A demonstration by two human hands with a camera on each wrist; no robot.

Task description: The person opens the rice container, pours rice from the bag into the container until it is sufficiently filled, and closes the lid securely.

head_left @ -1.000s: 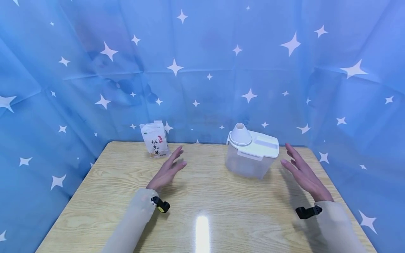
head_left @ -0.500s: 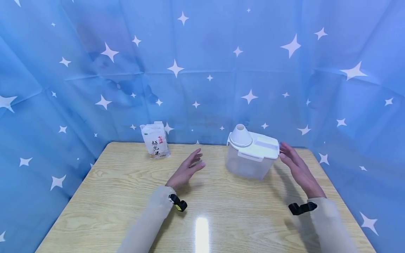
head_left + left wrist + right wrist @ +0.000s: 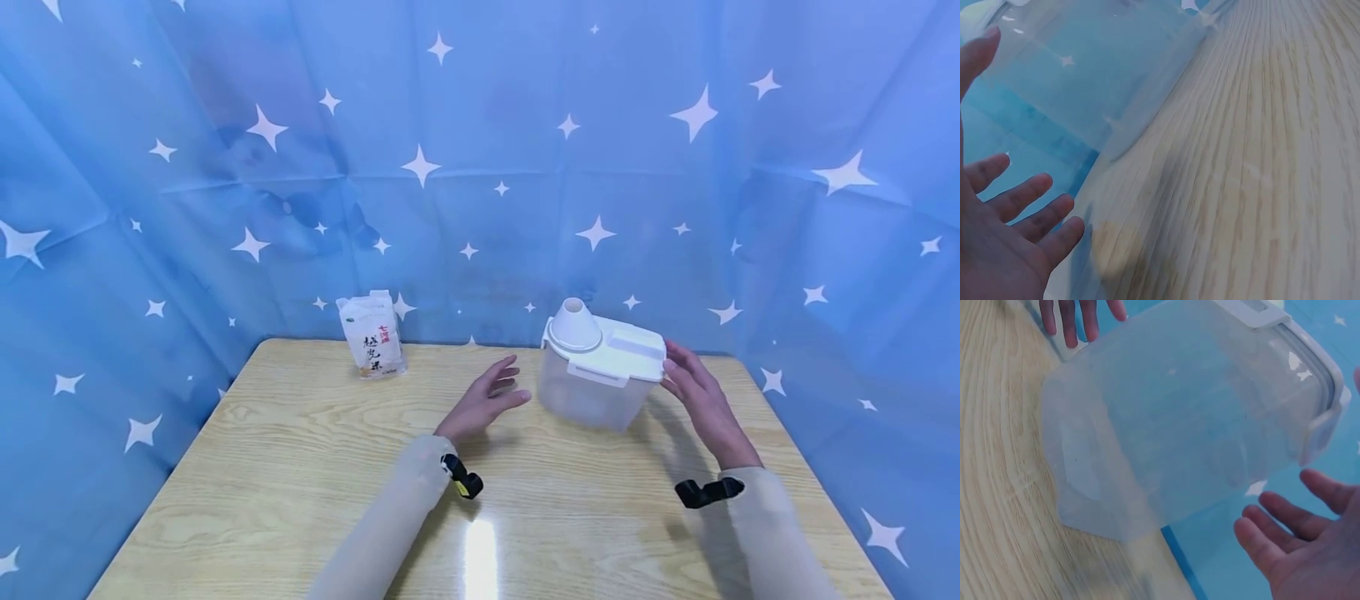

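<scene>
A translucent storage container with a white lid stands on the table's back right, a white cone-shaped cup set upside down on the lid. My right hand is at its right end, fingers extended beside the lid's edge. In the right wrist view those fingers lie spread close along the container's wall. To the left of the container, my left hand hovers over the table with fingers apart, a short gap from the wall. The left wrist view shows this hand holding nothing, palm facing the container.
An upright white rice bag with red and black characters stands at the back left of the wooden table. A blue curtain with white stars hangs behind and along both sides.
My left hand has moved right, from near the rice bag to just left of the container. The right hand has shifted slightly left, up to the container's right end.
</scene>
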